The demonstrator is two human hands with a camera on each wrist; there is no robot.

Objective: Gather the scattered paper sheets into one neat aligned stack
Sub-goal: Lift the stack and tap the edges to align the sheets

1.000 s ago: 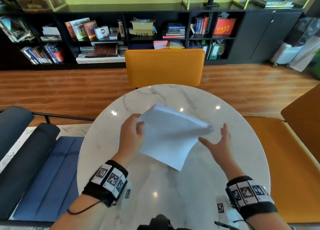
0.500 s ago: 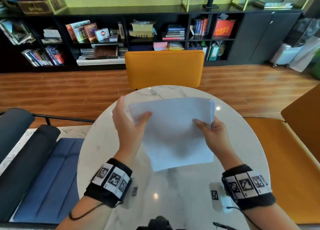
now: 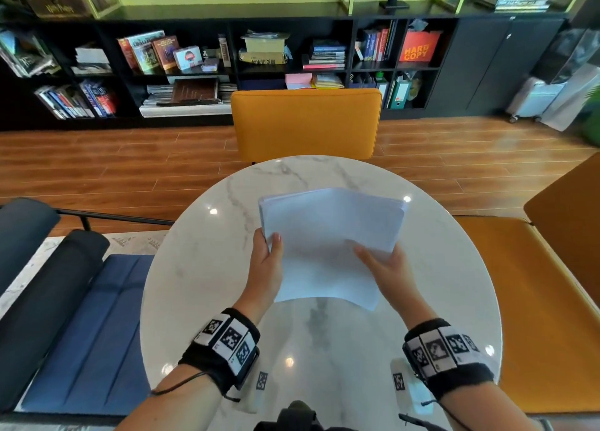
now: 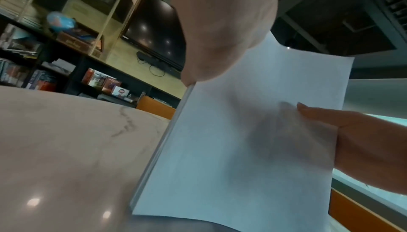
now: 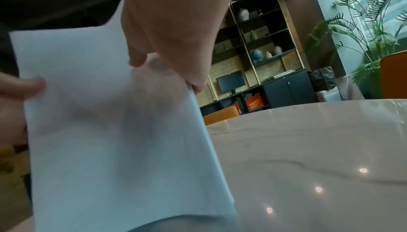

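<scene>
A stack of white paper sheets (image 3: pixel 328 235) is held above the round marble table (image 3: pixel 201 268), tilted with its near edge low by the tabletop. My left hand (image 3: pixel 268 258) grips the stack's left edge, thumb on top. My right hand (image 3: pixel 383 265) grips its right edge, thumb on top, fingers hidden underneath. In the left wrist view the paper stack (image 4: pixel 242 148) fills the right half, with my right hand's thumb (image 4: pixel 326 115) lying on it. In the right wrist view the paper stack (image 5: pixel 110 140) fills the left half, and my right thumb (image 5: pixel 136 56) presses on it.
An orange chair (image 3: pixel 305 122) stands behind the table and another orange chair (image 3: pixel 552 284) to the right. A dark blue seat (image 3: pixel 81 317) is at the left. Black bookshelves (image 3: pixel 194 67) line the far wall. Small marker tags (image 3: pixel 261 380) lie near the table's front edge.
My right hand, open a second ago, took hold of the stack's right edge. Both hands then slid nearer along the side edges, and the stack tipped flatter, away from me.
</scene>
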